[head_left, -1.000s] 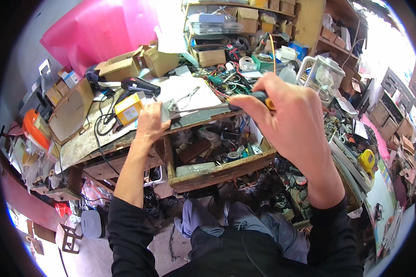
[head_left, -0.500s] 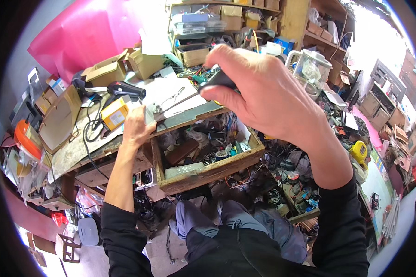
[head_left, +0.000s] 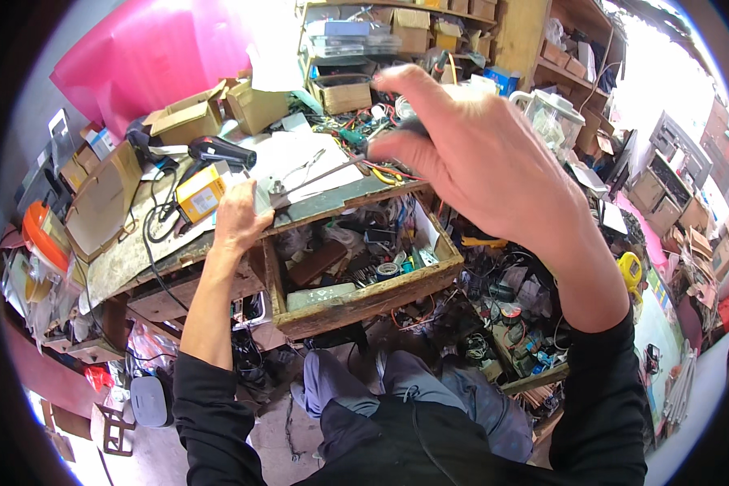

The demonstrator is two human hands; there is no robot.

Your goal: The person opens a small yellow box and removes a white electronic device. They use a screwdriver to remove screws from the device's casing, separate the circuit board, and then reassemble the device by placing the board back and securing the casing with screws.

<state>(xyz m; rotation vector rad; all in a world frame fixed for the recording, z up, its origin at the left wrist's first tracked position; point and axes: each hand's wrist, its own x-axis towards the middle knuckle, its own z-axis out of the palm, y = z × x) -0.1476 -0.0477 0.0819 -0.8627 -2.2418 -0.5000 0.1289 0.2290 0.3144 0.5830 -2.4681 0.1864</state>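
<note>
My right hand (head_left: 494, 162) is raised over the worktop's right part, closed around the dark handle of a screwdriver. The thin metal shaft of the screwdriver (head_left: 324, 174) slants down to the left, its end close to my left hand. At the worktop's front edge my left hand (head_left: 240, 217) grips a small pale block-like piece (head_left: 263, 199). A bit of metal shows where the shaft meets that piece, but the exact contact is too small to tell. Just left of my left hand lies a yellow-and-white box (head_left: 200, 197), and behind it a black hair dryer (head_left: 223, 152).
Below the worktop (head_left: 324, 206) an open wooden drawer (head_left: 373, 301) holds tape rolls and loose parts. Pliers and wires (head_left: 385, 174) clutter the bench's far right, near a clear blender jug (head_left: 551, 117). Cardboard boxes (head_left: 255, 105) stand behind. Another parts-filled drawer (head_left: 535, 379) sits lower right.
My right hand has shifted slightly to the right, its thumb and forefinger a little farther right around the handle. My left hand stays at the worktop edge with the pale piece.
</note>
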